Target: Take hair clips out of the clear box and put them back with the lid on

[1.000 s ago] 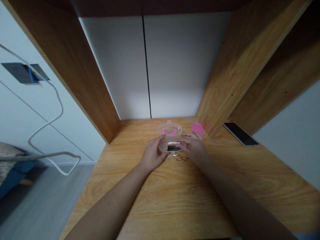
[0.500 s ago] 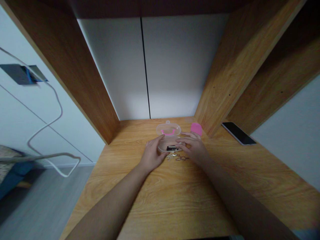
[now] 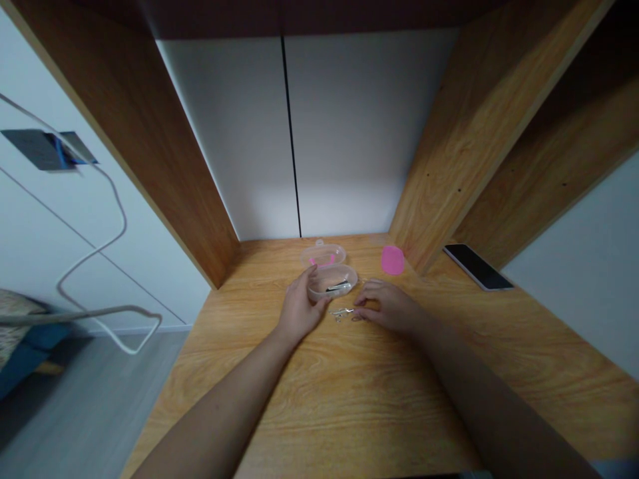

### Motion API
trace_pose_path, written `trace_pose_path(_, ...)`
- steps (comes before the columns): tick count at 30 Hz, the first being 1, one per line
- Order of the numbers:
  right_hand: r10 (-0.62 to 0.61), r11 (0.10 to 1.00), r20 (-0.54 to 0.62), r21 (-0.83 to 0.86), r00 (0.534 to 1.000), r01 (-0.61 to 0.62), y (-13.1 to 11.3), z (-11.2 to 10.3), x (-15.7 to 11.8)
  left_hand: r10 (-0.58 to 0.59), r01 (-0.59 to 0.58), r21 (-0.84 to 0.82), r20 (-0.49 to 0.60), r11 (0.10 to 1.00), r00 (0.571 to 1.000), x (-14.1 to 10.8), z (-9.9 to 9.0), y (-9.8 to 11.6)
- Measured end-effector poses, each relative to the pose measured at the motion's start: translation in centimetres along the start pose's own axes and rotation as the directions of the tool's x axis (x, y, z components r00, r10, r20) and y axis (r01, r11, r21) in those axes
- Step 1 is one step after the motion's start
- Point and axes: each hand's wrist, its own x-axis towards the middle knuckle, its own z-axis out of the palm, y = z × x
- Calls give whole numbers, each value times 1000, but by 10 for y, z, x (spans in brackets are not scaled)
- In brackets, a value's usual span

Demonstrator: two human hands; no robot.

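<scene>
My left hand grips the left side of a clear oval plastic case, thumb in front and fingers behind. Its hinged lid, with a pink handle, lies opened at the back. Inside the case are slim dark and silver tools. In front of it, my right hand has thumb and fingertips drawn together low over the table. A silver metal tool and the looped handles of small scissors show by those fingertips. What the pinch holds, if anything, is hidden.
A pink rounded piece lies behind my right hand. Farther right, a dark-screened phone rests beside a wooden upright. Wood panels and a white back wall enclose the table. A white cable hangs at left.
My right hand has come out from over the case and down to the small tools in front. The case has shifted slightly left and turned, with my left hand still on it.
</scene>
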Motion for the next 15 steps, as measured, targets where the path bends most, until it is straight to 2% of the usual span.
trace_pose_path(6, 185, 981, 127, 36, 974, -191, 3, -6, -8, -1, 1, -7, -7, 1000, 1000, 1, -1, 3)
trace_pose_path(9, 234, 963, 188, 88, 954, -254, 5, -9, -10, -2, 2, -1, -10, 1000, 1000, 1, -2, 5)
trace_pose_path(12, 224, 963, 190, 111, 956, -247, 0, -10, -10, -4, 4, -6, -13, 1000, 1000, 1, -2, 4)
trace_pose_path(15, 160, 968, 146, 170, 976, -184, -7, -11, -9, -8, 8, -16, -11, 1000, 1000, 0, 0, 2)
